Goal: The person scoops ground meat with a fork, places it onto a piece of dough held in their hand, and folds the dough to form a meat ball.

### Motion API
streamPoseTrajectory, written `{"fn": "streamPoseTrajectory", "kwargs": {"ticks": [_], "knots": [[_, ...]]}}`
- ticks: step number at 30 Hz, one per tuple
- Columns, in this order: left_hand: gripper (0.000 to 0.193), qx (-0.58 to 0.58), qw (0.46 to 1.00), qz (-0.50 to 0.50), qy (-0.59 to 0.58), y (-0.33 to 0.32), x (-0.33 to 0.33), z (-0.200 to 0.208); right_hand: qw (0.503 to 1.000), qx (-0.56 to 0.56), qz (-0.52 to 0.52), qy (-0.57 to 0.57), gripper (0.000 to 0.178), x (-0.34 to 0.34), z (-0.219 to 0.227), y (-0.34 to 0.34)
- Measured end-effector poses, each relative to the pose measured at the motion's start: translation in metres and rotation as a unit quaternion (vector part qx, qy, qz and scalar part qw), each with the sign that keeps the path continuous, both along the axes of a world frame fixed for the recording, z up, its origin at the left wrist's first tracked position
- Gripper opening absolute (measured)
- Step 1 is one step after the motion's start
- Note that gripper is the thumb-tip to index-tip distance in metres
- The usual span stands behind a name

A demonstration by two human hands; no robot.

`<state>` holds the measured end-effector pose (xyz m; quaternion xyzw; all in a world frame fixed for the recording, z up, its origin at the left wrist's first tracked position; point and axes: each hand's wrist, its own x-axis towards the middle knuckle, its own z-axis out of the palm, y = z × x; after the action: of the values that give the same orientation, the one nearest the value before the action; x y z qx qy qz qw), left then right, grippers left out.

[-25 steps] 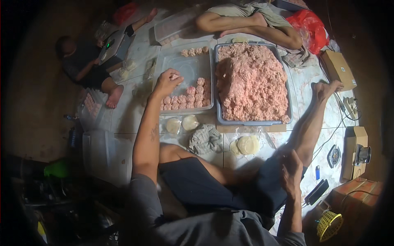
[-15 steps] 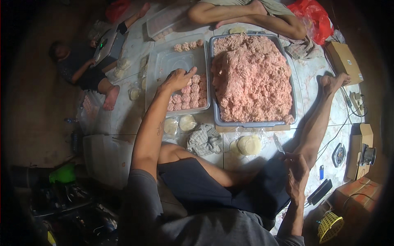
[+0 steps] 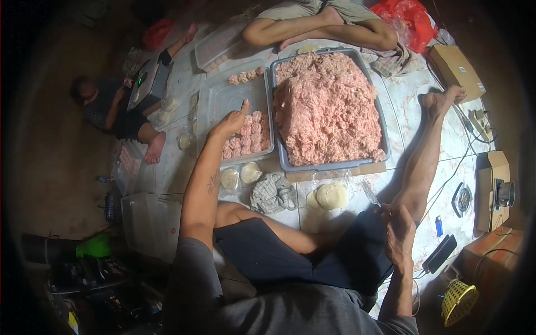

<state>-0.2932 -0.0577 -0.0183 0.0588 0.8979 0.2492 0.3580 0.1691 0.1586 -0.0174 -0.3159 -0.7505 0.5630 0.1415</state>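
Note:
My left hand (image 3: pixel 228 123) hovers over a clear plastic tray (image 3: pixel 202 106). One finger is stretched out, the others are partly hidden beneath the hand, and I see nothing held in it. Rows of pink minced-meat balls (image 3: pixel 254 134) fill the tray's near right part, with a short row at its far edge. My right hand (image 3: pixel 399 229) rests by my right knee, closed on the handle of a metal fork (image 3: pixel 369 192), its tines pointing forward and left. A grey-blue tub (image 3: pixel 330 166) heaped with pink minced meat (image 3: pixel 329 106) stands to the right of the tray.
A checked cloth (image 3: pixel 272 192) and flat pale rounds (image 3: pixel 330 195) in clear plastic lie before my legs. Two other people sit nearby, one across and one at far left beside a grey box (image 3: pixel 149 86). Cables, a blue lighter (image 3: pixel 439 226) and cardboard boxes (image 3: pixel 458 72) lie right.
My left hand has drawn back slightly and moved left over the tray. The right hand keeps its hold on the fork. The whole view has shifted a little.

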Motion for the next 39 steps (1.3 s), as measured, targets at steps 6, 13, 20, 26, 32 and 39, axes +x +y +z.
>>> {"fn": "streamPoseTrajectory", "kwargs": {"ticks": [6, 13, 20, 26, 32, 39], "knots": [[0.103, -0.048, 0.989, -0.099, 0.094, -0.044, -0.015, -0.014, 0.999, 0.038, -0.015, 0.031, 0.015, -0.015, 0.013, -0.008], [0.027, 0.293, 0.878, -0.06, 0.374, -0.037, 0.146, 0.01, 0.948, 0.312, 0.005, -0.057, 0.007, -0.045, 0.02, 0.032], [0.028, 0.352, 0.893, -0.179, 0.214, -0.021, 0.267, -0.068, 0.847, 0.509, -0.016, -0.153, 0.02, -0.061, 0.004, 0.072], [0.047, 0.178, 0.803, -0.386, 0.418, 0.017, 0.29, -0.138, 0.852, 0.482, 0.073, -0.19, 0.022, -0.103, 0.018, 0.043], [0.022, 0.314, 0.811, -0.301, 0.391, 0.01, 0.269, -0.198, 0.874, 0.476, 0.076, -0.068, 0.01, -0.104, 0.023, 0.057], [0.021, 0.36, 0.849, -0.212, 0.324, 0.013, 0.275, -0.167, 0.831, 0.54, 0.113, -0.067, 0.017, -0.123, 0.018, 0.054]]}}
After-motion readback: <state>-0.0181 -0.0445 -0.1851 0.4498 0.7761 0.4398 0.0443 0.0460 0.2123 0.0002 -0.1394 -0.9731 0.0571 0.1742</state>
